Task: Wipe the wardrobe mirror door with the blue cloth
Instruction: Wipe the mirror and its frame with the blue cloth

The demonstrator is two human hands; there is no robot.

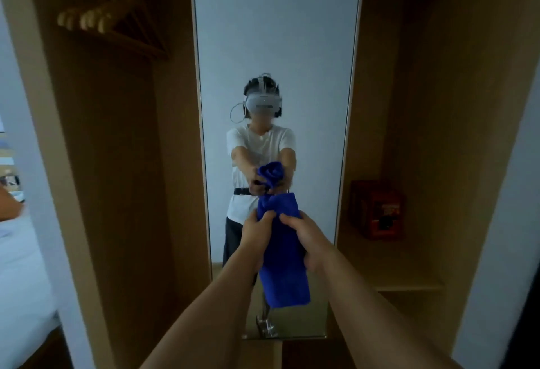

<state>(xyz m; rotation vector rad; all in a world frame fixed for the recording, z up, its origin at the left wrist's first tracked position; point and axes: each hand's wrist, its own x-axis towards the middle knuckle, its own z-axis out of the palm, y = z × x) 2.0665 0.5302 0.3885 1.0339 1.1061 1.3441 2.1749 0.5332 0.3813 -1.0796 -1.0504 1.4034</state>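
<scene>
The tall wardrobe mirror door (277, 32) stands straight ahead, framed in pale wood, and reflects a person in a white top holding the cloth. The blue cloth (285, 281) hangs folded in front of the mirror's lower half. My left hand (257, 233) pinches its upper left edge. My right hand (308, 240) grips its upper right side, with the thumb lower down on the cloth. Both arms reach forward from the bottom of the view. Whether the cloth touches the glass I cannot tell.
Open wooden wardrobe bays flank the mirror. Wooden hangers (108, 18) hang in the left bay. A red box (378, 209) sits on a shelf (409, 281) in the right bay. A white bed (20, 281) lies at the far left.
</scene>
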